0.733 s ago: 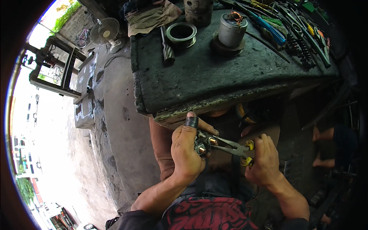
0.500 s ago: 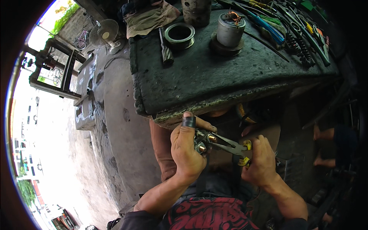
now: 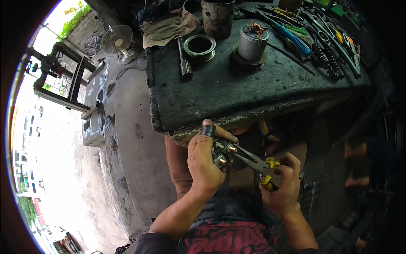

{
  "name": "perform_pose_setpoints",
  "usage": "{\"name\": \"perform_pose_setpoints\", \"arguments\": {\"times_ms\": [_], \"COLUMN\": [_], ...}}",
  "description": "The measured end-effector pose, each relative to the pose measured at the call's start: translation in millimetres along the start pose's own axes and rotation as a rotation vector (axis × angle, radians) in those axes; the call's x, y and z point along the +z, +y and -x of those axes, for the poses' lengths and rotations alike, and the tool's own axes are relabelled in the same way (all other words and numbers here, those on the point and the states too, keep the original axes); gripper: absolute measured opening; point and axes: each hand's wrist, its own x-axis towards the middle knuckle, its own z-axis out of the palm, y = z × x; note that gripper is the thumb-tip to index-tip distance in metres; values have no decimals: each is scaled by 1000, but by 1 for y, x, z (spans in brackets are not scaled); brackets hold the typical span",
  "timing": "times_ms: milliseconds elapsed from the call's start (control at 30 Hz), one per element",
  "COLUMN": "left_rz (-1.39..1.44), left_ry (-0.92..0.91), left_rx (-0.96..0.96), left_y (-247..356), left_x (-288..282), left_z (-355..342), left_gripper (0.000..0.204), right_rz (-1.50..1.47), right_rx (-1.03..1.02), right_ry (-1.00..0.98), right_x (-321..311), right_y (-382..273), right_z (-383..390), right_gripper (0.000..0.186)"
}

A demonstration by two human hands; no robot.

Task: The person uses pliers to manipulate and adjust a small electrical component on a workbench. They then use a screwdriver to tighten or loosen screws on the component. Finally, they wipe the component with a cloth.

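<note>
In front of the bench's near edge, my left hand (image 3: 202, 163) is wrapped round a small dark metal part (image 3: 218, 154) with two brass-coloured studs. Black tape circles the thumb. My right hand (image 3: 284, 182) grips long-nose pliers (image 3: 252, 161) by their yellow handles, which stand spread apart. The plier jaws reach left to the metal part beside the upper stud; whether they pinch anything there I cannot tell. My left fingers hide much of the part.
On the dark bench (image 3: 190, 99) lie a metal ring (image 3: 199, 47), a fluted cutter (image 3: 185, 63), a grey cylinder with copper wires (image 3: 252, 44), a rag (image 3: 169, 27) and several hand tools (image 3: 325, 40). A fan (image 3: 118, 42) stands at the far left.
The plier handles have spread wider, and my right hand's fingers have loosened and shifted slightly down and left. My left hand still holds the metal part in nearly the same place.
</note>
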Motion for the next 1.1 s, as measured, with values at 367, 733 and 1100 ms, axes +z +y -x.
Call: {"name": "perform_pose_setpoints", "arguments": {"times_ms": [367,733,1100], "left_rz": [112,40,27], "left_ry": [-158,-185,-206], "left_rx": [-280,-328,-328], "left_y": [6,13,9], "left_x": [-8,-9,-10], "left_z": [3,1,1], "left_gripper": [58,58,62], "right_rz": [277,298,342], "right_rx": [-197,-216,-194], "right_ry": [-111,-145,-166], "right_x": [-26,-28,-27], "right_y": [20,21,17], "right_z": [-15,-13,-12], "right_gripper": [39,37,35]}}
